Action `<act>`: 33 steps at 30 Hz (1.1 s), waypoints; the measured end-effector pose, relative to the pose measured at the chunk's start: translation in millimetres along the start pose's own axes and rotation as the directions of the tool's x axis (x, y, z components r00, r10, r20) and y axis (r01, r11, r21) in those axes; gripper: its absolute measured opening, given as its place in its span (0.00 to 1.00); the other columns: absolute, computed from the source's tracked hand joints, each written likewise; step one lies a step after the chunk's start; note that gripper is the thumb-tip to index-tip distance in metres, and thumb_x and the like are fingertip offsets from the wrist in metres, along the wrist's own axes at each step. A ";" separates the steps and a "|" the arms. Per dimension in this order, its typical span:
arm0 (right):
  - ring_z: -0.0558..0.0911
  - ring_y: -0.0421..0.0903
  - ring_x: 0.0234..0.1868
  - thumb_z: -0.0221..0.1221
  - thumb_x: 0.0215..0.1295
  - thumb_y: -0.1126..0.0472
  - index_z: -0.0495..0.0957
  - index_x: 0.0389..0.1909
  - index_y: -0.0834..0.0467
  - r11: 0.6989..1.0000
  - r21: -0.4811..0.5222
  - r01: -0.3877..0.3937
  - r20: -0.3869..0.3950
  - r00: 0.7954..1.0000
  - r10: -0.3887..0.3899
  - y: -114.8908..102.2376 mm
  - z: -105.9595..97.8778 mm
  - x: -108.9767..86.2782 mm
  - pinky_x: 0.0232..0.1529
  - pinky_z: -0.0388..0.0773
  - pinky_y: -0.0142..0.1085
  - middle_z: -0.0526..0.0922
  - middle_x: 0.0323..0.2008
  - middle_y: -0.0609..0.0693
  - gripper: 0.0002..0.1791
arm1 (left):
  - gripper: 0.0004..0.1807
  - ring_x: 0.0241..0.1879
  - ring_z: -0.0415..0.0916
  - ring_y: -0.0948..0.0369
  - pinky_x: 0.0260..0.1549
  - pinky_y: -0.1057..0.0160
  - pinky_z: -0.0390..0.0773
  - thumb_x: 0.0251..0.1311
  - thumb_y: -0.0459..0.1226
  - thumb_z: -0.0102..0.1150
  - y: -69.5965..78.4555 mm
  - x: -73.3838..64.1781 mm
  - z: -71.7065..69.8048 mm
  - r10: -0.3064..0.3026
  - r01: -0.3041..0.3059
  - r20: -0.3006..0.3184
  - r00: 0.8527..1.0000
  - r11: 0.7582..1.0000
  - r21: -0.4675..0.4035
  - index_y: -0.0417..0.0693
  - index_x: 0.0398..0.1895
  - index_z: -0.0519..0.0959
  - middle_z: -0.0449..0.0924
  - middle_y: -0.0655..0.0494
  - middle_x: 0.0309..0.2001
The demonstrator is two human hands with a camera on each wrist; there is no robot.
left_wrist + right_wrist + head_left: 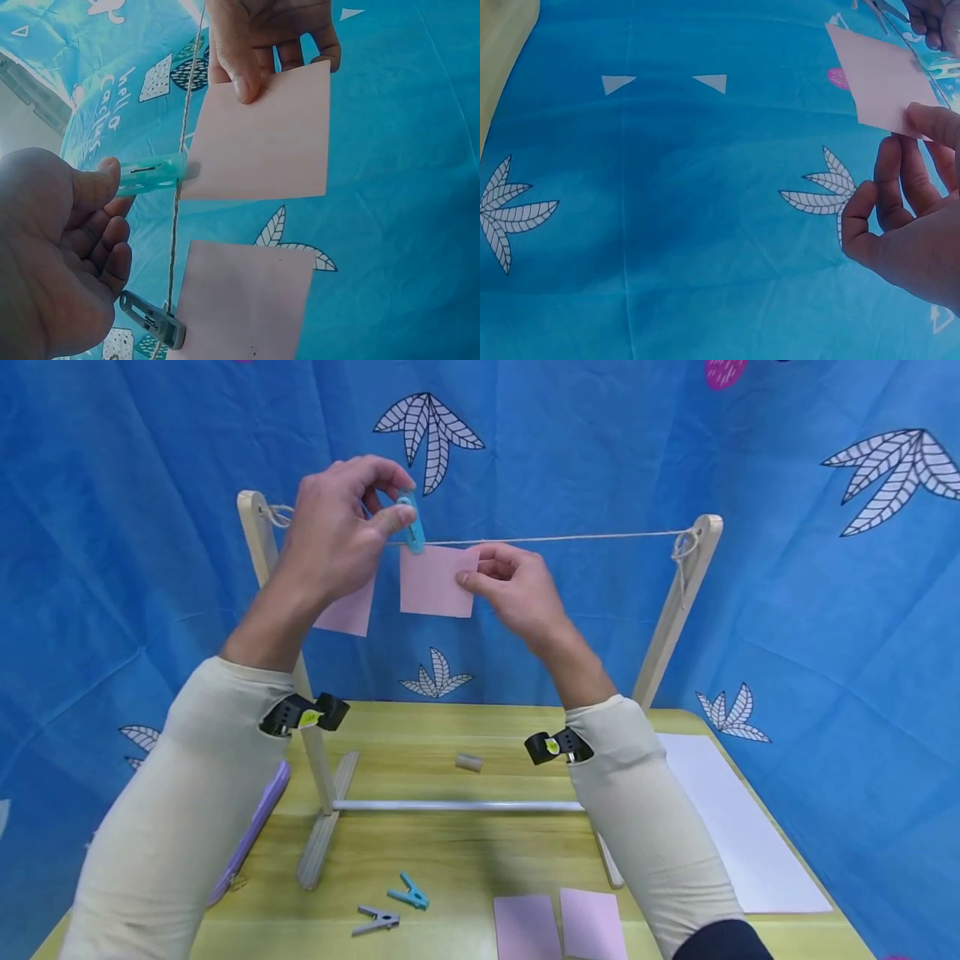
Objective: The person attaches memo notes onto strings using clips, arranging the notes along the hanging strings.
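My left hand pinches a turquoise clothespin between thumb and fingers. The clothespin's tip sits over the string and the top left corner of a pink paper square. At that paper's right edge, my right hand pinches it between thumb and fingers. In the left wrist view, a second pink paper hangs from the string by a grey clothespin. My left forearm and hand partly hide this second paper in the head view.
The string is tied between two wooden posts. On the table lie a turquoise clothespin, a grey clothespin, two pink papers, a small grey cylinder, a purple case and a white sheet.
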State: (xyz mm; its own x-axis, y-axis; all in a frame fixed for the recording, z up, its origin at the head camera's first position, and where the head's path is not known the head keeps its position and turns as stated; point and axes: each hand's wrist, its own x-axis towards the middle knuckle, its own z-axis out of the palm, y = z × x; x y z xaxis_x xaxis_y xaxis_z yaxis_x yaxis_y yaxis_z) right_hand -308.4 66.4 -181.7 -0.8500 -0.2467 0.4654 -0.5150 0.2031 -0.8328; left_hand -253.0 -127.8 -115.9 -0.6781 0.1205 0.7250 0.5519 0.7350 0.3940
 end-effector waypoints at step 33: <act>0.77 0.46 0.42 0.60 0.66 0.57 0.81 0.48 0.56 0.997 -0.077 0.029 0.125 0.992 -0.019 0.3 -0.9 -4.5 0.42 0.73 0.35 0.82 0.40 0.50 0.12 | 0.24 0.51 0.66 0.54 0.49 0.54 0.66 0.68 0.48 0.51 3.0 -7.1 10.0 -0.076 0.045 0.158 0.985 0.980 0.194 0.54 0.65 0.73 0.78 0.52 0.58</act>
State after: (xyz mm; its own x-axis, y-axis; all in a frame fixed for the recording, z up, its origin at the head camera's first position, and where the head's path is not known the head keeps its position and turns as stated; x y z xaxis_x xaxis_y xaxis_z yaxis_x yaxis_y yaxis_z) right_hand -304.8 68.5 -183.7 -0.8193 -0.3670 0.4405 -0.5466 0.2682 -0.7933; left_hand -251.4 -119.8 -125.5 -0.7863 0.1678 0.5946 0.4161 0.8553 0.3087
